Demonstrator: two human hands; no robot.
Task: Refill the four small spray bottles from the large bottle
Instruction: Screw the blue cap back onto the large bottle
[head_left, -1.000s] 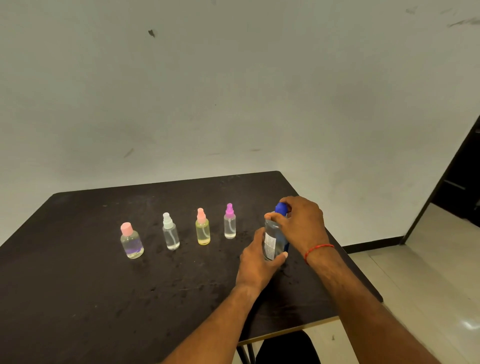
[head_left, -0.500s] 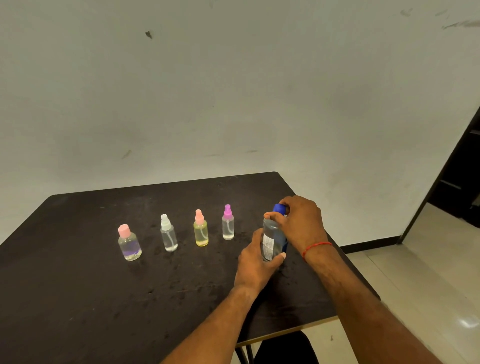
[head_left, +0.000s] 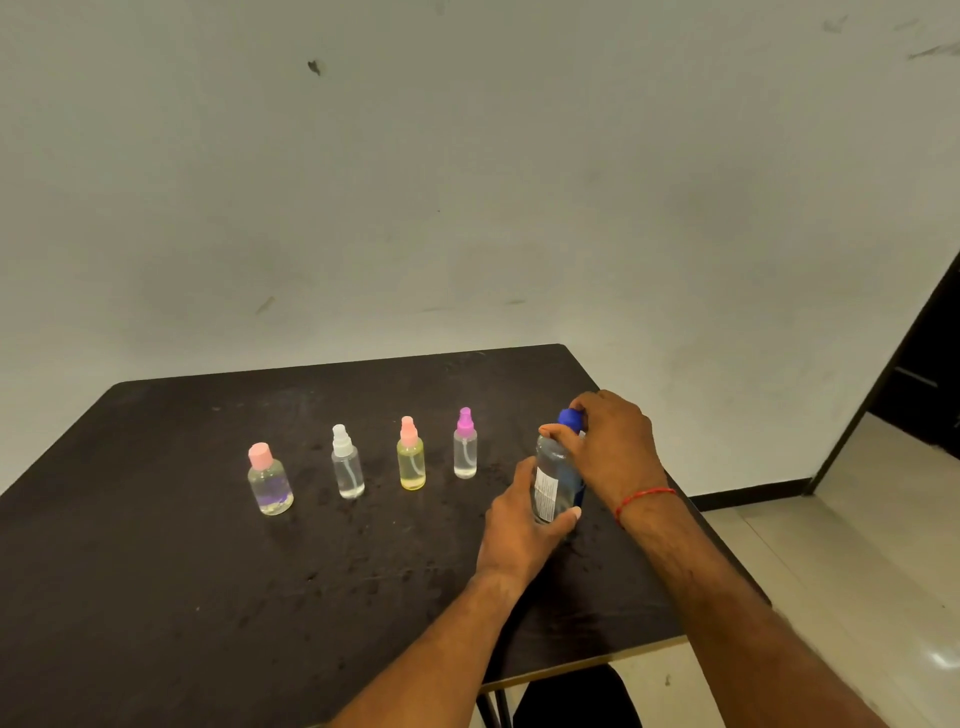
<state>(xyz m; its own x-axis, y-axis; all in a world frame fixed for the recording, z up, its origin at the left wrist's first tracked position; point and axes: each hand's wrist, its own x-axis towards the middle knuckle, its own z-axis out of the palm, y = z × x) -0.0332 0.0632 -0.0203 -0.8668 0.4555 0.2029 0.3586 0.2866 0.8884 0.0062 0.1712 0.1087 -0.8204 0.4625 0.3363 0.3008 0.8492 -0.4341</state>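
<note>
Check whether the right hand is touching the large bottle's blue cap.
Touching. The head view shows the right hand with fingers wrapped around the blue cap of the large bottle.

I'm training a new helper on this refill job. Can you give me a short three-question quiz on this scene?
1. True or false: the large bottle has its blue cap on.
2. Which hand grips the cap? A) left hand B) right hand
3. Fill in: the small bottle nearest the large bottle has a ____ top.

Key: 1 true. 2 B; the left hand holds the body. 3 purple: the purple-topped bottle stands right of the yellow bottle, white-topped bottle and pink-capped bottle on the table.
</note>
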